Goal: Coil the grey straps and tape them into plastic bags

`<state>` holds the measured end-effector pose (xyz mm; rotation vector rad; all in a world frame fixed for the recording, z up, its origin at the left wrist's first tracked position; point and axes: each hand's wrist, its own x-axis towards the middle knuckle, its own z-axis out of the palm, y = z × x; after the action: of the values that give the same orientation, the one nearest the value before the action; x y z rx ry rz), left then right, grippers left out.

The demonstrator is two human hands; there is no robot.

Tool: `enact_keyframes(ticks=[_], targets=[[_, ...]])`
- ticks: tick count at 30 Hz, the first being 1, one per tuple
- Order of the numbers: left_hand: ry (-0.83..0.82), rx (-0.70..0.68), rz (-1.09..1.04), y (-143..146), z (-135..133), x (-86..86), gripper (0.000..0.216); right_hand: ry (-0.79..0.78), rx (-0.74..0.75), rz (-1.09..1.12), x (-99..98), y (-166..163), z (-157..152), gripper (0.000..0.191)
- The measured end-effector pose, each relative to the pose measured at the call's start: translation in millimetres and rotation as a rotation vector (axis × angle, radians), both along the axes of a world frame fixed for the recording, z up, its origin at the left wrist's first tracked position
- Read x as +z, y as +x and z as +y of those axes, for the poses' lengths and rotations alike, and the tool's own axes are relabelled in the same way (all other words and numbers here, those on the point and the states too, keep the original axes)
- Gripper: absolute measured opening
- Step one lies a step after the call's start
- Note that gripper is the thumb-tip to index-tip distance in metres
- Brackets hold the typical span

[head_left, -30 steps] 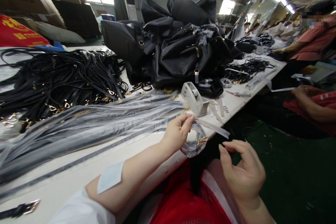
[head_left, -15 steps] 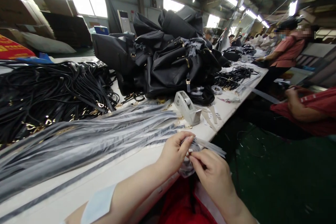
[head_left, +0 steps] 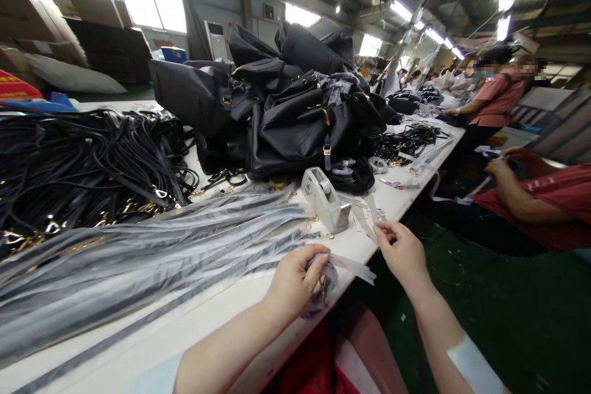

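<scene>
My left hand (head_left: 298,277) is closed around a coiled strap (head_left: 325,292) in clear plastic wrap, held low over the table's front edge. A gold-coloured clasp shows inside the coil, and a loose tail of clear wrap (head_left: 353,268) sticks out to the right. To the right, my right hand (head_left: 404,252) pinches the near end of a narrow pale strip (head_left: 373,208) at the table edge. A white tape dispenser (head_left: 323,197) stands just beyond both hands. Left of it, several plastic-wrapped straps (head_left: 184,246) lie side by side.
Black bags (head_left: 295,117) are heaped behind the dispenser. A pile of black straps with gold clasps (head_left: 92,160) covers the far left. More dark straps (head_left: 406,141) lie farther along the white table (head_left: 115,345). A seated person in red (head_left: 549,197) is at the right.
My right hand has left the coil and moved right and forward to the pale strips. My left hand still holds the coil, slightly lower and farther left.
</scene>
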<state>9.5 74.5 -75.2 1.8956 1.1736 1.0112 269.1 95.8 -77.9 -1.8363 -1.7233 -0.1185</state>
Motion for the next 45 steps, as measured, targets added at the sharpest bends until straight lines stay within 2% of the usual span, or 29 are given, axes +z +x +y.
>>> enact_keyframes(ticks=[3,5,8,11,17,22,25,27,30,33,35,37,40,45], targets=[[0.195,-0.072,0.305,-2,1,-9.0,0.032,-0.142,-0.024,-0.111,-23.6,10,42,0.025],[0.263,-0.102,0.44,-3,2,-12.7,0.034,-0.218,-0.049,-0.194,-35.9,9,59,0.026],[0.291,-0.081,0.478,-5,4,-14.3,0.033,-0.307,-0.068,-0.282,-45.4,7,70,0.023],[0.294,-0.046,0.456,-5,7,-13.6,0.031,-0.358,-0.059,-0.324,-45.9,10,73,0.028],[0.263,-0.044,0.461,-4,8,-11.1,0.028,-0.336,-0.031,-0.303,-44.7,22,70,0.029],[0.217,-0.059,0.477,-3,5,-10.6,0.03,-0.161,-0.105,-0.178,-41.1,31,68,0.028],[0.141,-0.039,0.385,-4,10,-12.6,0.031,0.025,-0.196,-0.081,-24.6,31,51,0.036],[0.041,0.033,0.211,-5,15,-13.7,0.029,0.113,-0.193,-0.025,-9.6,24,29,0.038],[-0.215,0.155,-0.109,-4,22,-14.7,0.03,0.107,-0.037,0.086,12.5,2,-16,0.031],[-0.342,0.16,-0.189,-1,25,-16.5,0.042,-0.068,0.212,0.258,29.2,-24,-56,0.028],[-0.352,0.149,-0.194,2,24,-17.7,0.044,-0.205,0.334,0.297,35.9,-38,-73,0.028],[-0.332,0.134,-0.193,4,20,-18.0,0.043,-0.308,0.388,0.268,39.5,-49,-82,0.028],[-0.265,0.101,-0.167,6,14,-16.1,0.038,-0.369,0.342,0.164,43.5,-58,-87,0.03],[-0.096,0.023,-0.033,5,4,-7.0,0.026,-0.353,0.288,-0.042,56.4,-71,-97,0.025]])
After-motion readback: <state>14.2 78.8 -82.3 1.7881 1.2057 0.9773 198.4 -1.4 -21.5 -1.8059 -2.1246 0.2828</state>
